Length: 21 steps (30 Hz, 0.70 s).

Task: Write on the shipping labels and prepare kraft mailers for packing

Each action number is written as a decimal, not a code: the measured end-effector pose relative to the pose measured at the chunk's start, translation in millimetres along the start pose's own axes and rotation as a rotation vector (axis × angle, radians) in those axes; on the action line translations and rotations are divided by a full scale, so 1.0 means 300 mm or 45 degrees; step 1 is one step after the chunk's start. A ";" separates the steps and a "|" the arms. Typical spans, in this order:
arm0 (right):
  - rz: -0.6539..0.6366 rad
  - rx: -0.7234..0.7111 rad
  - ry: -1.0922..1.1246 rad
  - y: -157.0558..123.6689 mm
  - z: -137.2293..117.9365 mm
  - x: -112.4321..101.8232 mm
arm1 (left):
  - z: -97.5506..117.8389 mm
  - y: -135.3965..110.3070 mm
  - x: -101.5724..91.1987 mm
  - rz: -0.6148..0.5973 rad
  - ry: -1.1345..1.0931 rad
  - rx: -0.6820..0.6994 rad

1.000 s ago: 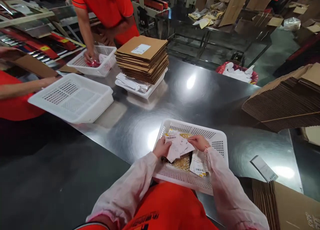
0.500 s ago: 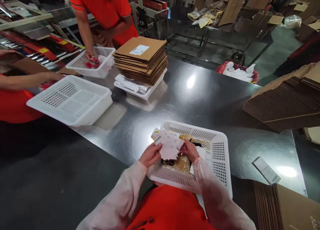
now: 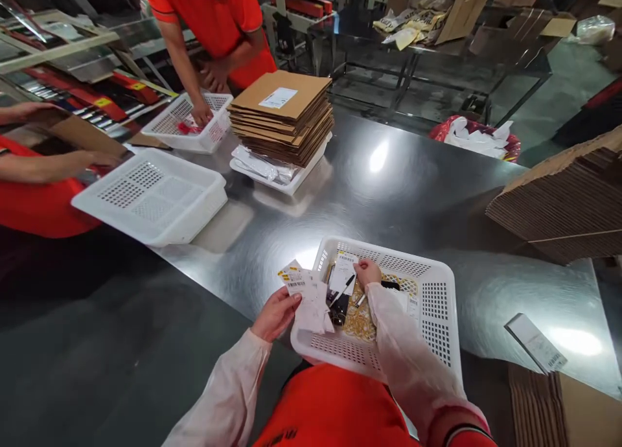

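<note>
My left hand point(image 3: 278, 312) is closed on several printed paper slips point(image 3: 307, 301), fanned out over the left rim of a white plastic basket point(image 3: 446, 343). Inside that basket my right hand point(image 3: 368, 273) pinches the right edge of another barcoded paper slip point(image 3: 345, 269). Below this slip lie a black and white pen point(image 3: 343, 290) and a dark flat item point(image 3: 339, 309). Yellow-and-white netting point(image 3: 360, 324) covers part of the basket's floor. More white paper point(image 3: 413, 306) is partly hidden behind my right sleeve.
A metal table point(image 3: 389, 207) carries another white basket point(image 3: 204, 204) and a stack of flat cardboard mailers point(image 3: 304, 91) on a tray. Folded cardboard point(image 3: 558, 207) stands at the right, near a label stack point(image 3: 534, 341). Two co-workers in red shirts point(image 3: 218, 26) stand at the left.
The slips moved left in my left hand. My right hand let go of them and reached down to a slip in the basket, uncovering the pen. A co-worker's hand reaches into the far basket.
</note>
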State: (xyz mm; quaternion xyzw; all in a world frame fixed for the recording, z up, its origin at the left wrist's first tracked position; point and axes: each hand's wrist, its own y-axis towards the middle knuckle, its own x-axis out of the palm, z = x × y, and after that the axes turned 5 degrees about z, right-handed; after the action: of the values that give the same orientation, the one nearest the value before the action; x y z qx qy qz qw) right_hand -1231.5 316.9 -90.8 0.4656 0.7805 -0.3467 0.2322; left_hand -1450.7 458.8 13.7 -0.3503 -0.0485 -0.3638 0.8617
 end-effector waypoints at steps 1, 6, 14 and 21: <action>-0.019 -0.030 0.054 0.001 0.002 -0.020 | -0.003 0.018 0.013 -0.011 0.019 0.017; -0.165 -0.225 0.262 -0.031 -0.003 -0.112 | -0.044 0.168 0.141 -0.054 0.202 0.196; 0.016 -0.235 0.028 -0.081 0.046 -0.217 | -0.079 0.314 0.251 0.029 0.554 0.530; -0.118 -0.247 -0.342 -0.189 0.068 -0.169 | -0.032 0.293 0.162 -0.078 0.825 0.527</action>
State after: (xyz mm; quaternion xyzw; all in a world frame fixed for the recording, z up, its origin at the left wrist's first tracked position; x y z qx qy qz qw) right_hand -1257.9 254.1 -50.9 0.3539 0.7928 -0.3393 0.3621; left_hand -1358.7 467.0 -27.1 -0.0343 0.1436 -0.4638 0.8735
